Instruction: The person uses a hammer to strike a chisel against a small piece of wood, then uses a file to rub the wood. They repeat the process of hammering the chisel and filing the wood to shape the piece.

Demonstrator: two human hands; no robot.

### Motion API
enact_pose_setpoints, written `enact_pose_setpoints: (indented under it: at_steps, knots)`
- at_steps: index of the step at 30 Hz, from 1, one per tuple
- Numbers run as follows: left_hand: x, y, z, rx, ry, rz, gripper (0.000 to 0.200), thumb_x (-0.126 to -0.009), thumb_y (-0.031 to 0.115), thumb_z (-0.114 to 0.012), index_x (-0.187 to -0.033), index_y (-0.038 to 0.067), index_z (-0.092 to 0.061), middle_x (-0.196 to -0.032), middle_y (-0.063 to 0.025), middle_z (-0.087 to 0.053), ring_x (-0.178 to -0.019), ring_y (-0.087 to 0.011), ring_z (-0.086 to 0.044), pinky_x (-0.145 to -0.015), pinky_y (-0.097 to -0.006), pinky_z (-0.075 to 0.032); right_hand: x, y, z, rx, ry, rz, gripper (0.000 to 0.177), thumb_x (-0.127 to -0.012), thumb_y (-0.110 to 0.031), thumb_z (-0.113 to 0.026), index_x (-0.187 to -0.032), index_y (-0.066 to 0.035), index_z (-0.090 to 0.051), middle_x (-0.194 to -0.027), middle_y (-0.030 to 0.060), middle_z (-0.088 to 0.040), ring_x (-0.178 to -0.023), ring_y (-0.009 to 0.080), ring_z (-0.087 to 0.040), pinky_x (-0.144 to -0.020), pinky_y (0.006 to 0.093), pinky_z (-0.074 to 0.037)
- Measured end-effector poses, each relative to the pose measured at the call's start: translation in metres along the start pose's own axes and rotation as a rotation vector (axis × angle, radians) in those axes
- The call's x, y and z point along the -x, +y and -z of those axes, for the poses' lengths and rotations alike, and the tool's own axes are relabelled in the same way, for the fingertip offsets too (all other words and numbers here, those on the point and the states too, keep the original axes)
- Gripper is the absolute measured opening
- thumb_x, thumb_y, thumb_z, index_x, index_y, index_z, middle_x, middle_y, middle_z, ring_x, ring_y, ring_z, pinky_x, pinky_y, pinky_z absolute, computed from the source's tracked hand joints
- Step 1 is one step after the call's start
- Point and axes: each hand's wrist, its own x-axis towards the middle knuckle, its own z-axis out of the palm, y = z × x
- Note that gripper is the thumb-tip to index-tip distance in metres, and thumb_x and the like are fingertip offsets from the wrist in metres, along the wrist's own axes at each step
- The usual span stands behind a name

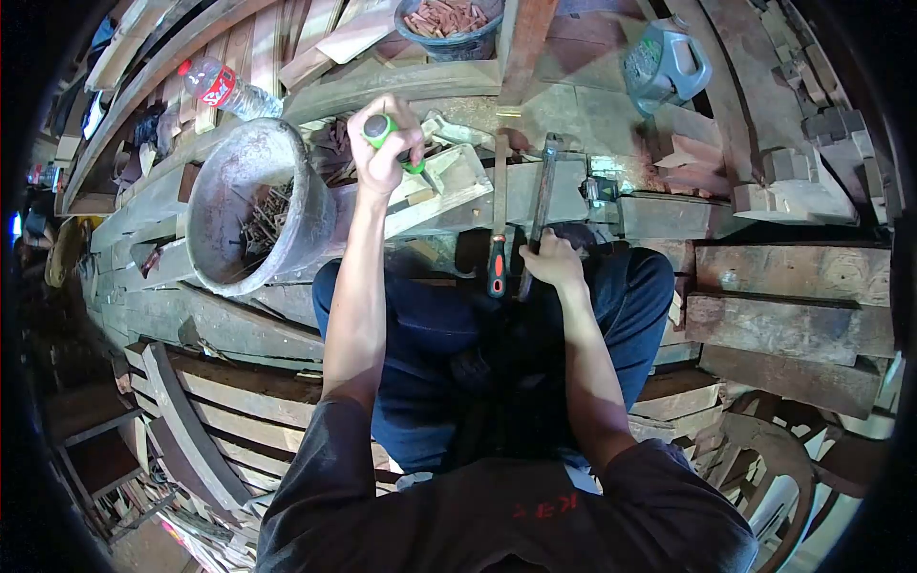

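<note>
My left hand (387, 148) is closed round the grip of a green-and-grey-handled tool (379, 130). Its thin blade slants down over a pale wooden piece with raised sides (458, 183); the tool's exact kind cannot be made out. In front of my lap, my right hand (556, 262) is wrapped round the lower part of a long dark metal bar (543, 191). Just left of that bar lies a file (499, 205), its black-and-orange handle pointing toward me. Wood scraps surround the pale piece.
A large grey bucket (205, 215) with nails or similar metal bits inside stands at left. Behind it lies a plastic bottle (224, 88). A tub of wood pieces (449, 43) is at the back, a blue-green jug (666, 67) back right. Stacked planks (783, 325) flank my right.
</note>
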Motion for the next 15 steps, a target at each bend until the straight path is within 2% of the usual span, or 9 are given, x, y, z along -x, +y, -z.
enact_pose_setpoints:
  at_steps: [4, 8, 15]
  knots:
    - [0.003, 0.000, 0.004, 0.046, -0.042, 0.056, 0.016, -0.069, 0.002, -0.061, -0.062, 0.000, -0.047, -0.054, -0.0070, -0.047, -0.039, -0.0140, -0.046, -0.039, -0.0248, -0.035, 0.003, -0.003, -0.003, -0.044, 0.031, 0.018, 0.061, -0.084, -0.047, -0.059, -0.118, 0.004, -0.055, -0.112, 0.0320, -0.062, -0.110, 0.0447, -0.060, -0.096, 0.0486, -0.048]
    - [0.004, 0.006, 0.003, 0.034, -0.050, 0.087, 0.017, -0.068, 0.002, -0.061, -0.061, -0.001, -0.046, -0.054, -0.0067, -0.047, -0.039, -0.0136, -0.045, -0.039, -0.0248, -0.035, 0.003, -0.005, 0.000, -0.045, -0.022, 0.022, 0.062, -0.084, -0.047, -0.059, -0.121, 0.003, -0.054, -0.115, 0.0310, -0.062, -0.111, 0.0437, -0.059, -0.097, 0.0477, -0.048]
    - [0.006, -0.002, 0.005, 0.035, -0.025, 0.064, 0.016, -0.069, 0.000, -0.060, -0.061, -0.001, -0.045, -0.055, -0.0066, -0.046, -0.039, -0.0129, -0.044, -0.038, -0.0256, -0.034, 0.000, -0.005, -0.004, -0.014, 0.006, 0.028, 0.061, -0.085, -0.047, -0.058, -0.119, 0.003, -0.055, -0.111, 0.0300, -0.064, -0.109, 0.0434, -0.061, -0.095, 0.0484, -0.049]
